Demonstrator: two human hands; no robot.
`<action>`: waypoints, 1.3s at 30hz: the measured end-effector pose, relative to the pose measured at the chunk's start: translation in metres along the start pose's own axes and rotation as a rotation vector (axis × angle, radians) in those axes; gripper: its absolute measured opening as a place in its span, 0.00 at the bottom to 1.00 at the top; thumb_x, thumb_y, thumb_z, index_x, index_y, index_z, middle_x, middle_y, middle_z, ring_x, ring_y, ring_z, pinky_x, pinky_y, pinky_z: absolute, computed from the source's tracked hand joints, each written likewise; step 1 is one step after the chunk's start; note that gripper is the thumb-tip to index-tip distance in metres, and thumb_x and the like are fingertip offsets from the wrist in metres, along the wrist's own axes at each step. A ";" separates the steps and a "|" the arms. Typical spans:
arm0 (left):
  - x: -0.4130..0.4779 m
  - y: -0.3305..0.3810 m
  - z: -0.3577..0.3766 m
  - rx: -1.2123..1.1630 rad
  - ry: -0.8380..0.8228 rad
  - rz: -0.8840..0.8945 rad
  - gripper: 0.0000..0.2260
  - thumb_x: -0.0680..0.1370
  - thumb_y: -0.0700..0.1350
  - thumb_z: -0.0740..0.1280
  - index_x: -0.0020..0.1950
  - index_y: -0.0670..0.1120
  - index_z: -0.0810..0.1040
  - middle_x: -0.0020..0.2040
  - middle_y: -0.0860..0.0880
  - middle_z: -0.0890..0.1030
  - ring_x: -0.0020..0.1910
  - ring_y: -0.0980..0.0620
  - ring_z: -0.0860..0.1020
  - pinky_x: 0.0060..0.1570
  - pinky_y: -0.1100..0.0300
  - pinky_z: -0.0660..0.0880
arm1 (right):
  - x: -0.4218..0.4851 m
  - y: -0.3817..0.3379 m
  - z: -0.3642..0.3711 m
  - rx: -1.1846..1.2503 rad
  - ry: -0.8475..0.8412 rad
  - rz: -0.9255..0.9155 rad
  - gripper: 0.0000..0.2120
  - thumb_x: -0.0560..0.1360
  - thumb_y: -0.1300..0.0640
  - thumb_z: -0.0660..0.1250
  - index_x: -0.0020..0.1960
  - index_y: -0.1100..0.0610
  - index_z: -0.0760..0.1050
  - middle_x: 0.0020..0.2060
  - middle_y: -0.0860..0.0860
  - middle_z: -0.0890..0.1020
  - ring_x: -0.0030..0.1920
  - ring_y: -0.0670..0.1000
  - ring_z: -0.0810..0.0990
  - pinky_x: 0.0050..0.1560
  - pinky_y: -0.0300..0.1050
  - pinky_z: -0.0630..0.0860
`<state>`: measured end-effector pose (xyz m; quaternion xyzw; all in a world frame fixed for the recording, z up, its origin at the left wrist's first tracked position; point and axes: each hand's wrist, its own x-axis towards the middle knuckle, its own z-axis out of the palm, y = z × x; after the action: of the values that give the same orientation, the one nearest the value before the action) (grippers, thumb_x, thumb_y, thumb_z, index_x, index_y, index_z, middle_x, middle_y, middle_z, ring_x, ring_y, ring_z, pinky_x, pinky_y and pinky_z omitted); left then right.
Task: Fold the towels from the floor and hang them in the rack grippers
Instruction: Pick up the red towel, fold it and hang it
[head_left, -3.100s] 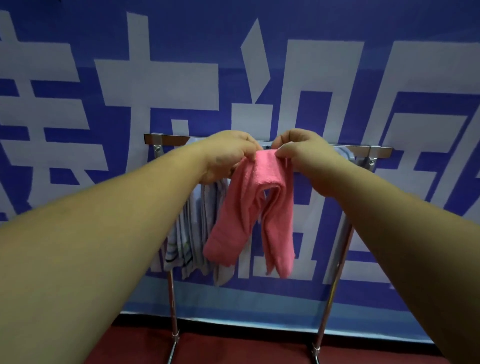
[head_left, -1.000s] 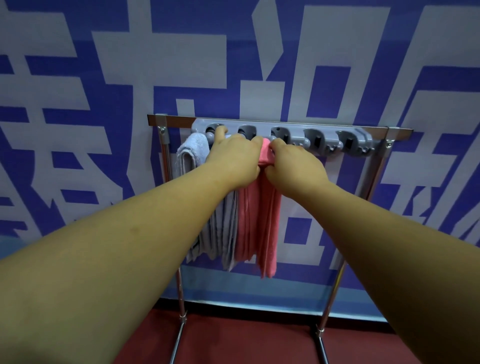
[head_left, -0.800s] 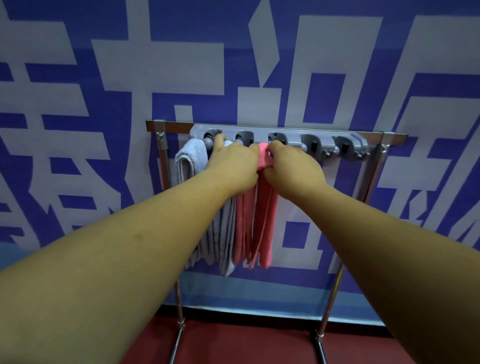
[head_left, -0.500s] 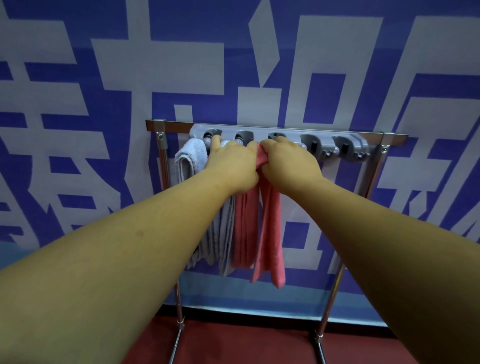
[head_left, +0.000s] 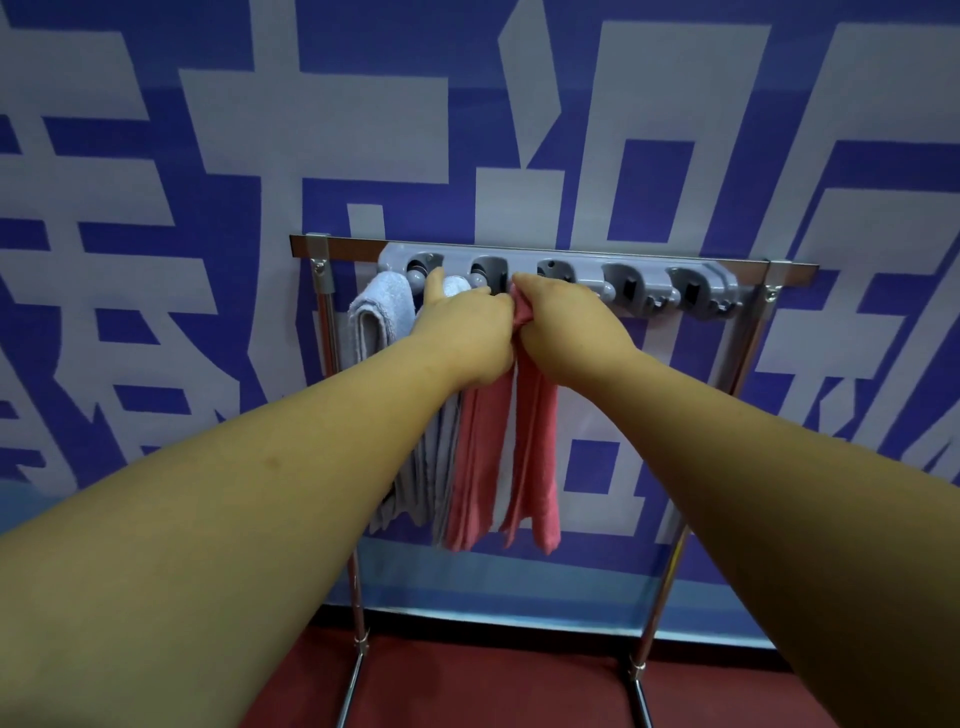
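Observation:
A folded pink towel (head_left: 524, 447) hangs down below the grey gripper rail (head_left: 639, 273) on the metal rack. My left hand (head_left: 462, 332) and my right hand (head_left: 566, 332) both grip its bunched top, just under the rail's second and third grippers. The towel's top edge is hidden between my hands. A pale blue-white towel (head_left: 382, 312) hangs from the first gripper at the left, its striped lower part showing behind my left forearm.
The rack stands on thin chrome legs (head_left: 660, 597) on a dark red floor (head_left: 493, 691), against a blue and white banner wall (head_left: 363, 130). Two grippers at the rail's right end (head_left: 691, 291) hold nothing.
My hands carried the pink towel up to the rail and pressed closer together at its top. The towel's hanging ends swung and now hang as two strips.

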<state>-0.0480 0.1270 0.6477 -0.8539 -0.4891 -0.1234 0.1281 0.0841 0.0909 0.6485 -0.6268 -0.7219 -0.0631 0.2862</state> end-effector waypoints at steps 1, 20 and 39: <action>0.000 -0.002 0.000 -0.011 -0.011 -0.003 0.18 0.83 0.47 0.61 0.72 0.46 0.73 0.66 0.49 0.80 0.76 0.48 0.71 0.81 0.33 0.41 | -0.003 0.002 0.000 0.033 -0.007 0.004 0.07 0.75 0.65 0.61 0.51 0.57 0.72 0.42 0.51 0.79 0.42 0.57 0.75 0.32 0.47 0.61; -0.075 0.002 -0.041 -0.004 -0.121 -0.006 0.52 0.77 0.69 0.66 0.87 0.46 0.40 0.88 0.45 0.41 0.86 0.42 0.38 0.84 0.39 0.41 | -0.072 -0.005 -0.072 -0.235 -0.387 0.181 0.46 0.78 0.37 0.71 0.84 0.59 0.55 0.81 0.56 0.63 0.80 0.60 0.64 0.77 0.57 0.66; -0.175 0.044 -0.135 0.021 -0.136 -0.020 0.50 0.78 0.70 0.66 0.88 0.48 0.42 0.88 0.47 0.45 0.86 0.41 0.41 0.83 0.36 0.46 | -0.178 -0.030 -0.172 -0.482 -0.181 0.170 0.43 0.78 0.31 0.64 0.84 0.51 0.55 0.81 0.53 0.64 0.81 0.59 0.58 0.79 0.60 0.58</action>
<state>-0.1075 -0.0811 0.7114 -0.8540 -0.5064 -0.0610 0.1024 0.1220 -0.1476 0.7117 -0.7384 -0.6535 -0.1524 0.0671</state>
